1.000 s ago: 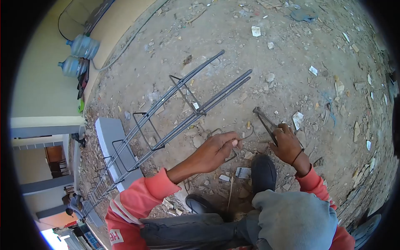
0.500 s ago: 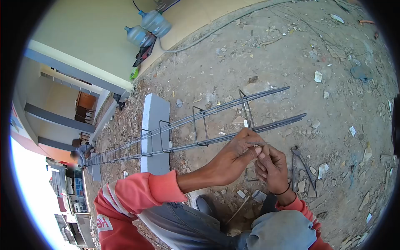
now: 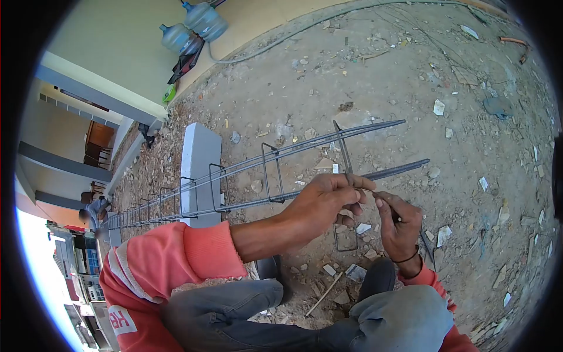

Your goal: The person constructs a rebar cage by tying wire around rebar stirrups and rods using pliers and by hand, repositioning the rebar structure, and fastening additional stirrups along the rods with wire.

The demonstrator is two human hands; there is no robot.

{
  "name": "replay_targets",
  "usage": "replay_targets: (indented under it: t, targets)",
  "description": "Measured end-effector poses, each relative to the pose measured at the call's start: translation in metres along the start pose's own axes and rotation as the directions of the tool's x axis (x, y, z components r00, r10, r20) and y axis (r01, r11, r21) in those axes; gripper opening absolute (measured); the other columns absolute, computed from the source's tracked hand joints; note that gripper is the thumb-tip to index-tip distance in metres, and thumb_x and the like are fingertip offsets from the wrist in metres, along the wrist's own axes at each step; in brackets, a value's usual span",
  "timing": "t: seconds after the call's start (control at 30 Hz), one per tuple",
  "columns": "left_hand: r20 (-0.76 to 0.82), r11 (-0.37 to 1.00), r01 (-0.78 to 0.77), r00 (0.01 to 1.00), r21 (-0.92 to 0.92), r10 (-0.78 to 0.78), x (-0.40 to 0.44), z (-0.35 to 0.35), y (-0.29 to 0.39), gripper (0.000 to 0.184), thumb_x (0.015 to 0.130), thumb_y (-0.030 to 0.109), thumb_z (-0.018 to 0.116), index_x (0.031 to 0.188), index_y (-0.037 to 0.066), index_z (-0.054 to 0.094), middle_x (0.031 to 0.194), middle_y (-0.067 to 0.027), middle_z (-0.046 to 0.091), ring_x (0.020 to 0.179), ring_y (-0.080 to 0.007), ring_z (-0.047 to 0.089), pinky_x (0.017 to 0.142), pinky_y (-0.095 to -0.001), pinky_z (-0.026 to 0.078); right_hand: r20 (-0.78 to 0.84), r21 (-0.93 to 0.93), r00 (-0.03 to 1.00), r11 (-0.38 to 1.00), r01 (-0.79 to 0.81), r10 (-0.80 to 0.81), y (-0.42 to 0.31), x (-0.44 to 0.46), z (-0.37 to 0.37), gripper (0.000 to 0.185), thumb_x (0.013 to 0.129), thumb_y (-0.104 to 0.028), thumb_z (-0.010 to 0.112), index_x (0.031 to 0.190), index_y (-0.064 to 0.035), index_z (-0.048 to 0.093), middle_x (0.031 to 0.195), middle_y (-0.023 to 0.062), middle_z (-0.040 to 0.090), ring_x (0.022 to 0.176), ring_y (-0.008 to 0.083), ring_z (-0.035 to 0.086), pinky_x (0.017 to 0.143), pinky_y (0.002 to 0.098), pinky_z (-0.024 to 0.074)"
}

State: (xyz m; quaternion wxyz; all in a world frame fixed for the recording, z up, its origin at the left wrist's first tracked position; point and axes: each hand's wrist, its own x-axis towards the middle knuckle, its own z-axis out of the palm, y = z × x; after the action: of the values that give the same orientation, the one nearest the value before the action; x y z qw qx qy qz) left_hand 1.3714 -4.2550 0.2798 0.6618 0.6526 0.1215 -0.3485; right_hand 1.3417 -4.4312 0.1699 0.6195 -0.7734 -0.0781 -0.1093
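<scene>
A long cage of steel rebar (image 3: 246, 166) with square stirrups (image 3: 272, 173) stretches from the far left to its bare ends at the centre right. By the near end, my left hand (image 3: 322, 206) has its fingers closed around a thin tie wire at the lower bars, beside the last stirrup (image 3: 343, 146). My right hand (image 3: 400, 226) is to the right of it, thumb and forefinger pinching the same thin wire (image 3: 368, 190). The lower part of a bent steel loop (image 3: 346, 249) shows below my left hand. Pincers (image 3: 428, 249) lie on the ground, mostly hidden behind my right hand.
A pale block (image 3: 199, 170) supports the cage. Another person (image 3: 94, 212) is near the far end. Large water bottles (image 3: 205, 22) rest by the wall, with a hose (image 3: 281, 38) along it. Rubble and tile pieces (image 3: 444, 236) litter the ground around my feet.
My hands have moved apart; the right went right and slightly down, now covering most of the pincers. The left has opened some fingers below the bars. The view has shifted slightly.
</scene>
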Motion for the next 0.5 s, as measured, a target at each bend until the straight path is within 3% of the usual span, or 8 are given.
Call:
replay_targets:
  t: [0.07,0.17,0.2,0.23,0.27,0.3,0.4,0.5]
  targets:
    - [0.058,0.987,-0.097,0.994,0.131,0.09,0.004,-0.006,0.009,0.029,0.095,0.018,0.053,0.117,0.002,0.065,0.089,-0.0021,0.062,0.084,-0.0107,0.058,0.075,-0.0275,0.049,-0.029,-0.074,0.998,0.996,0.049,-0.051,-0.007,0.01,-0.01,0.012,0.09,-0.005,0.065,0.097,0.0035,0.071,0.077,0.0149,0.07,0.062,0.0129,0.062,0.056,0.0262,0.0472]
    - [0.191,0.857,-0.367,0.929,0.363,0.317,0.018,-0.017,0.022,0.026,0.09,0.008,0.053,0.11,-0.002,0.066,0.085,-0.0068,0.062,0.077,-0.0147,0.059,0.07,-0.031,0.05,0.398,0.081,0.901,0.971,-0.223,0.173,-0.016,0.026,-0.027,0.024,0.096,-0.018,0.061,0.101,0.0027,0.071,0.072,0.0056,0.067,0.059,0.0121,0.056,0.056,0.025,0.0447]
    - [0.251,0.728,-0.504,0.863,0.464,0.438,0.023,-0.023,0.025,0.023,0.088,0.007,0.055,0.106,-0.003,0.066,0.085,-0.0099,0.062,0.074,-0.019,0.062,0.067,-0.0335,0.051,0.382,0.057,0.908,0.977,-0.207,0.171,-0.018,0.032,-0.032,0.024,0.096,-0.018,0.061,0.101,0.0027,0.071,0.072,0.0056,0.067,0.059,0.0121,0.056,0.056,0.025,0.0447]
    - [0.271,0.717,-0.533,0.846,0.449,0.459,0.031,-0.028,0.027,0.023,0.088,0.007,0.055,0.106,-0.003,0.066,0.085,-0.0099,0.062,0.074,-0.019,0.062,0.067,-0.0335,0.051,0.573,0.167,0.747,0.843,-0.511,0.339,-0.021,0.039,-0.034,0.026,0.098,-0.021,0.06,0.102,0.0021,0.071,0.068,0.0022,0.062,0.058,0.0106,0.053,0.057,0.0249,0.0439]
    - [0.346,0.442,-0.707,0.676,0.551,0.65,0.04,-0.034,0.028,0.021,0.088,0.005,0.055,0.103,-0.004,0.067,0.085,-0.0123,0.062,0.075,-0.0243,0.063,0.069,-0.035,0.051,0.751,0.194,0.516,0.609,-0.769,0.412,-0.027,0.046,-0.033,0.029,0.099,-0.025,0.058,0.103,0.0014,0.071,0.064,-0.0011,0.057,0.058,0.0091,0.05,0.058,0.0248,0.0432]
    - [0.439,0.118,-0.784,0.458,0.61,0.773,0.048,-0.039,0.027,0.019,0.087,0.003,0.056,0.101,-0.004,0.067,0.085,-0.0146,0.062,0.076,-0.0297,0.063,0.07,-0.0365,0.051,0.728,0.104,0.532,0.697,-0.709,0.432,-0.036,0.053,-0.028,0.033,0.1,-0.029,0.057,0.105,0.0001,0.071,0.064,-0.0037,0.051,0.059,0.007,0.047,0.059,0.0248,0.0421]
    - [0.456,0.055,-0.791,0.407,0.609,0.791,0.053,-0.051,0.028,0.018,0.083,0.001,0.056,0.097,-0.005,0.066,0.089,-0.0191,0.062,0.076,-0.0382,0.062,0.068,-0.0421,0.05,0.539,-0.147,0.725,0.896,-0.42,0.428,-0.052,0.067,-0.022,0.034,0.099,-0.03,0.058,0.105,0.0006,0.071,0.069,-0.0015,0.055,0.062,0.0073,0.049,0.058,0.0244,0.0422]
    - [0.359,0.111,-0.84,0.342,0.532,0.868,0.064,-0.054,0.039,0.014,0.083,0.005,0.057,0.09,-0.005,0.065,0.082,-0.0211,0.061,0.075,-0.0402,0.061,0.066,-0.047,0.048,0.364,-0.353,0.839,0.894,-0.277,0.404,-0.096,0.08,-0.013,0.026,0.098,-0.022,0.057,0.11,0.0013,0.063,0.072,0.0019,0.057,0.065,0.0087,0.052,0.061,0.0256,0.0437]
